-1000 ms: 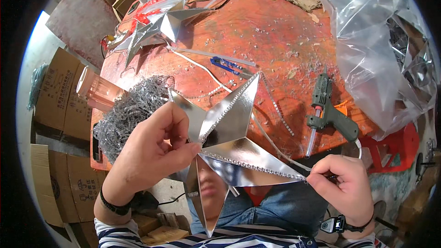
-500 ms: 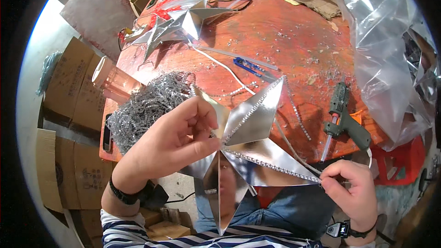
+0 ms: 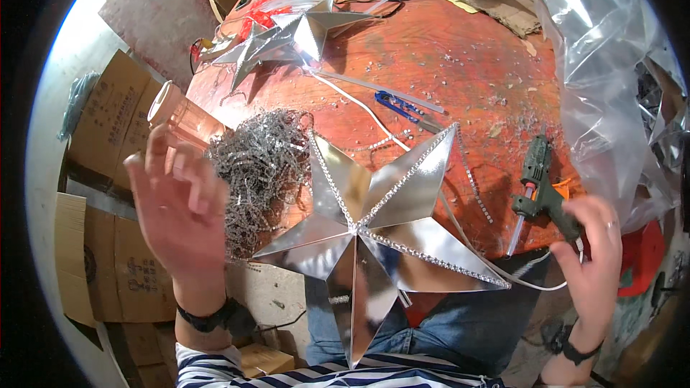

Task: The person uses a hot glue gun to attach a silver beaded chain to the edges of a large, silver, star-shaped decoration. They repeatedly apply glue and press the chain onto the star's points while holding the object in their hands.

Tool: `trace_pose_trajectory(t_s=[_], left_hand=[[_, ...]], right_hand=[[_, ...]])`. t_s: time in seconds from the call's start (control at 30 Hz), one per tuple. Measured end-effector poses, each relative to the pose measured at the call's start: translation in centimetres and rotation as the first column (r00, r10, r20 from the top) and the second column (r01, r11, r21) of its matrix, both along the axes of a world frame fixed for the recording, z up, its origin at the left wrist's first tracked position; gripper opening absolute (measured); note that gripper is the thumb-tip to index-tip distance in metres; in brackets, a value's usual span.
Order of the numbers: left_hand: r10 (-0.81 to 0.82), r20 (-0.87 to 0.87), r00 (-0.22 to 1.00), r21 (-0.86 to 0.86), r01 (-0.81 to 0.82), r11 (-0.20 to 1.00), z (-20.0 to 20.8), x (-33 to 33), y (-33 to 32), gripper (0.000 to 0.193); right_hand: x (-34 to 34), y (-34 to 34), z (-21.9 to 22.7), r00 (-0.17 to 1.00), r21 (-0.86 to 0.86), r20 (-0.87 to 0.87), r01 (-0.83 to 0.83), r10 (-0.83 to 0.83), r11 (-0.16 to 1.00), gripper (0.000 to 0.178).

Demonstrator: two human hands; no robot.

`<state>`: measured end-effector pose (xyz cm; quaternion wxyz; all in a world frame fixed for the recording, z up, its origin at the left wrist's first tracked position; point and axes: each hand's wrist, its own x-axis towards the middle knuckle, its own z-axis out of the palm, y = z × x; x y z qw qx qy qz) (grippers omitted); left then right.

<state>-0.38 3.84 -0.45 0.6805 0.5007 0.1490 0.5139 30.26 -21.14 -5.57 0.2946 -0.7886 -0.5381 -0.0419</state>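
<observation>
A shiny silver five-pointed star (image 3: 410, 248) leans at the table's near edge, its lower point over my lap. Strips of rhinestone chain (image 3: 438, 260) run along the ridges of its two upper points and its right point, meeting at the centre. My left hand (image 3: 183, 208), slightly blurred, is raised off the star with fingers spread, beside the tangled heap of silver rhinestone chain (image 3: 262, 172). On the right, my right hand (image 3: 595, 248) holds nothing, thumb and fingers apart, close beside the handle of the dark green glue gun (image 3: 535, 172), which lies on the table.
More silver stars (image 3: 305, 36) lie at the far left of the red table (image 3: 489, 79). Blue-handled pliers (image 3: 402, 106) and a white cord are behind the star. A lidded cup (image 3: 183, 116) stands left, clear plastic sheeting (image 3: 604, 100) drapes right, and cardboard boxes (image 3: 136, 266) stand lower left.
Both hands have let go of the star. My left hand has moved left from its centre; my right has moved right and up from its right tip toward the glue gun.
</observation>
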Motion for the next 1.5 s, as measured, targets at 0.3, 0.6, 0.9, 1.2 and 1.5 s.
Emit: trace_pose_trajectory(t_s=[0.3, 0.6, 0.9, 1.2, 1.5], left_hand=[[0.539, -0.46, 0.706, 0.593, -0.207, 0.778, -9.7, -5.8, -3.2, 0.075], [0.631, -0.231, 0.74, 0.652, -0.364, 0.665, -13.3, -3.9, -3.0, 0.093], [0.076, -0.108, 0.991, 0.403, -0.027, 0.915, -11.2, -6.3, -3.9, 0.071], [-0.903, -0.408, 0.137, 0.034, 0.99, 0.135, -2.8, -10.5, -4.9, 0.043], [-0.938, -0.043, 0.343, -0.34, 0.878, 0.336, -6.1, -14.6, -11.2, 0.077]], right_hand=[[3.0, 1.8, -2.3, 0.999, -0.198, 0.005, -0.042, 0.044, 0.979, 0.059], [2.0, 0.5, 0.1, 0.982, 0.09, -0.187, 0.005, 0.012, 0.996, 0.042], [-3.6, 1.2, 3.7, 0.493, 0.109, -0.864, -0.021, 0.105, 0.994, 0.044], [-3.8, 0.3, 1.7, 0.453, 0.164, -0.884, 0.063, 0.118, 0.984, 0.036], [-5.3, -0.1, 1.8, 0.493, 0.174, -0.839, -0.155, 0.229, 0.972, 0.051]])
